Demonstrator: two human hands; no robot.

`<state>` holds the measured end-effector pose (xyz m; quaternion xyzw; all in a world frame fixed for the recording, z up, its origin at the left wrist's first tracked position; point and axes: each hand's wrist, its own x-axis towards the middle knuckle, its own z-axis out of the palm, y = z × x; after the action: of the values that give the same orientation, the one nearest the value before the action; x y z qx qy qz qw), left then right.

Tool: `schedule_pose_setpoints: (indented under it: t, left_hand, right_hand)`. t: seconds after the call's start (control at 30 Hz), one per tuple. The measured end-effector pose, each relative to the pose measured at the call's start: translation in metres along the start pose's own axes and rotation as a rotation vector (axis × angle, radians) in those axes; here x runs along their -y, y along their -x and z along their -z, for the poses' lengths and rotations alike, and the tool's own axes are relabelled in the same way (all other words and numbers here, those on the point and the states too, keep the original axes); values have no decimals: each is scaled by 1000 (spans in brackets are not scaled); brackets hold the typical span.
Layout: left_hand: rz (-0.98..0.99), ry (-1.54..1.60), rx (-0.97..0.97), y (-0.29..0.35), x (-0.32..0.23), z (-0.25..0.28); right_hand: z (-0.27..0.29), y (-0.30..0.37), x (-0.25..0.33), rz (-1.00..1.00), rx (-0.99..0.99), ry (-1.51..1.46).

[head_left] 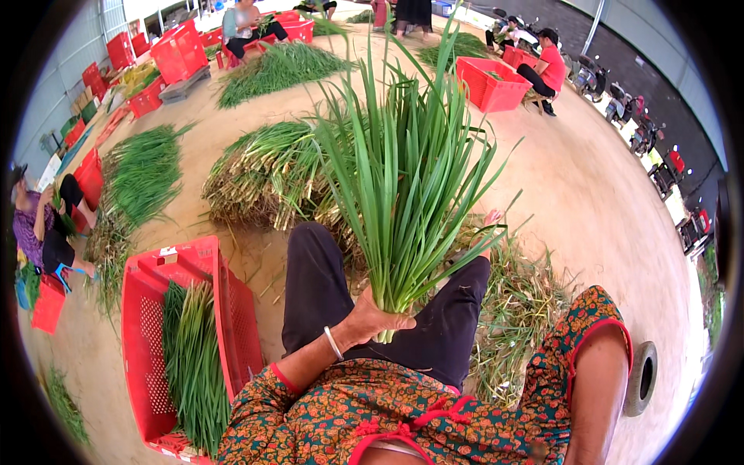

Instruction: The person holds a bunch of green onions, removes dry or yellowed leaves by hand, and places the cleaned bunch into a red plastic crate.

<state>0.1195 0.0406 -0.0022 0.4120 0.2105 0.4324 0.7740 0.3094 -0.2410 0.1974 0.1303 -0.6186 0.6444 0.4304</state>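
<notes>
My left hand [373, 319], with a pale bangle at its wrist, is closed around the lower stems of a bunch of garlic chives [407, 178]. The long flat green leaves stand upright and fan out above my fist, over my lap between my dark-trousered knees. Pale cut-looking stem ends show just under the fingers. My right arm bends down past the lower edge at the right, so the right hand is out of the picture. To my left, a red plastic crate [172, 260] holds more chives [198, 364] laid lengthwise.
A chive pile [260, 174] with brownish stem ends lies beyond my knees. Leafy trimmings [515, 310] litter the floor by my right leg, near a small black tyre [641, 378]. People sit farther off among red crates [492, 84] and green heaps [283, 70].
</notes>
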Motion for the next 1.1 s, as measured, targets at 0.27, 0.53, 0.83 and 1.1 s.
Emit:
schedule_pose_setpoints:
  t: [0.27,0.53,0.83,1.1]
  left_hand:
    - [-26,-51,15,-4,-4,-5]
    - [-116,-110,-69,-3,-1,-4]
    - [8,-39,4,3,1,8]
    - [20,-47,-66,0,-3,2]
  right_hand:
    - [181,-99,-21,673,22,1350]
    - [287,-140,-103,-257,-335,1801]
    - [292,-126,-94,-486,-618,477]
    - [290,-152,-84,-395,-382,1332]
